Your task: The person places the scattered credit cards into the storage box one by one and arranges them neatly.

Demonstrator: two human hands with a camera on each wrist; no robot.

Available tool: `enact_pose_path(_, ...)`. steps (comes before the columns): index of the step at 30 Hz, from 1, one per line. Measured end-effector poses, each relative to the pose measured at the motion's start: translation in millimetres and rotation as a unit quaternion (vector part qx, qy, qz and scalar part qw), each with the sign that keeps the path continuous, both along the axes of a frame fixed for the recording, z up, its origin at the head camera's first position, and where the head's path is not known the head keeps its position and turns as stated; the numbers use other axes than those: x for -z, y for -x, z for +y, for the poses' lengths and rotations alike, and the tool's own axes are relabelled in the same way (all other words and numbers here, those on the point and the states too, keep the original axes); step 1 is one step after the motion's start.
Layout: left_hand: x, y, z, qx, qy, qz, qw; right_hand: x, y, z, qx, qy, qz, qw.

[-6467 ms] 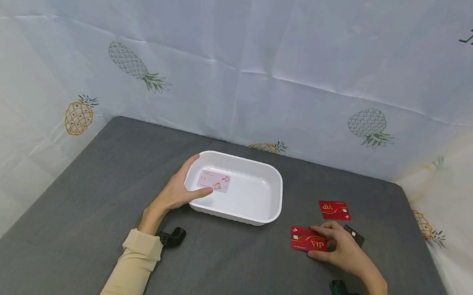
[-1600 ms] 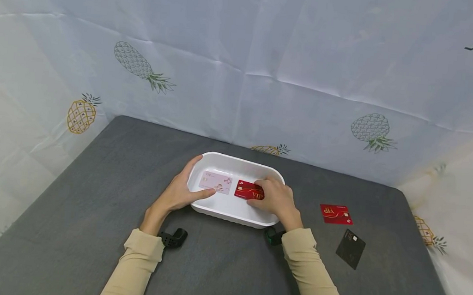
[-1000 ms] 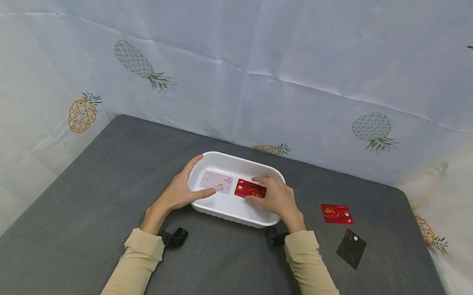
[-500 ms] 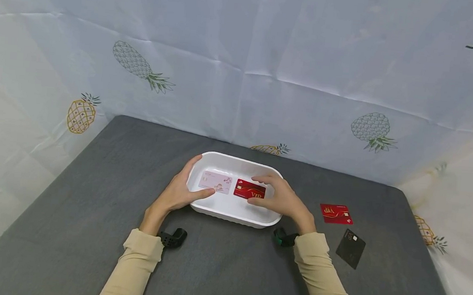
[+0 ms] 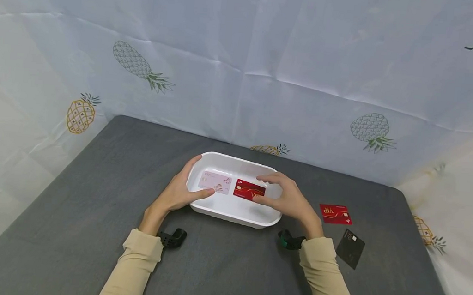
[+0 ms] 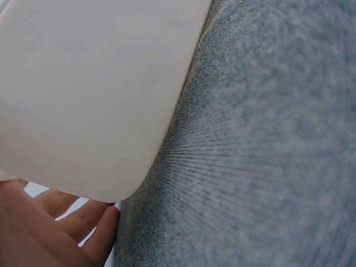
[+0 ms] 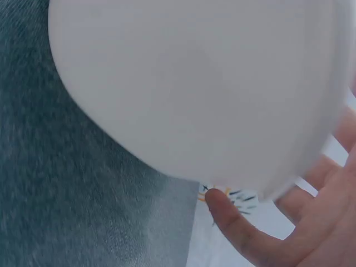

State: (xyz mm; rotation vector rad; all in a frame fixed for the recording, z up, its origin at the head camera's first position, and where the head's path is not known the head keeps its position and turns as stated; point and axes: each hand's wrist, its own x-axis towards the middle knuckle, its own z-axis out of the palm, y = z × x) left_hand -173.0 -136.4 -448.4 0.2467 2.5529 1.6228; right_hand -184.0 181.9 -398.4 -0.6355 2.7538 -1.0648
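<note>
A white plastic tray (image 5: 232,207) stands on the table, with two cards lying flat in it. The pink VIP card (image 5: 215,182) is on the left and the red VIP card (image 5: 246,190) on the right. My left hand (image 5: 176,191) grips the tray's left end, thumb across the front rim and fingers along the outer wall, as the left wrist view also shows. Over the tray's right end is my right hand (image 5: 292,199), thumb and fingers spread apart, nothing between them. Its thumb tip overlaps the red card's right edge in the head view.
To the right of the tray, a second red VIP card (image 5: 335,214) lies on the grey table (image 5: 227,267), upside down to the camera. A black card (image 5: 351,249) lies slanted just below it. A white curtain (image 5: 240,97) with pineapple prints hangs behind.
My right hand has carried the red card from the table into the tray, let go of it and drawn back to the right, fingers spreading. My left hand has stayed on the tray.
</note>
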Motion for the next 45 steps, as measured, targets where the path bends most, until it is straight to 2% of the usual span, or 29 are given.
enact_pose_path(7, -0.7, -1.1, 0, -0.003, -0.001, 0.003, 1.0000, -2.7, -3.6, 14, 0.023, 0.028, 0.029, 0.999)
enact_pose_path(14, -0.4, -1.0, -1, -0.001, 0.003, 0.005, 1.0000, -2.9, -4.6, 31, 0.057, 0.043, 0.015, 0.997)
enact_pose_path(29, 0.2, -0.6, -1, 0.001, -0.003, 0.003, 1.0000, 6.2, -6.5, 71, 0.059, 0.035, -0.013, 0.998)
enact_pose_path(39, -0.1, -0.3, 0, -0.004, -0.005, -0.003, 1.0000, 15.0, -11.6, 96, 0.057, 0.027, -0.003, 0.998)
enact_pose_path(45, 0.0, -0.4, 1, -0.004, -0.004, -0.002, 1.0000, 19.5, -16.5, 109, 0.060, 0.027, -0.016, 0.998)
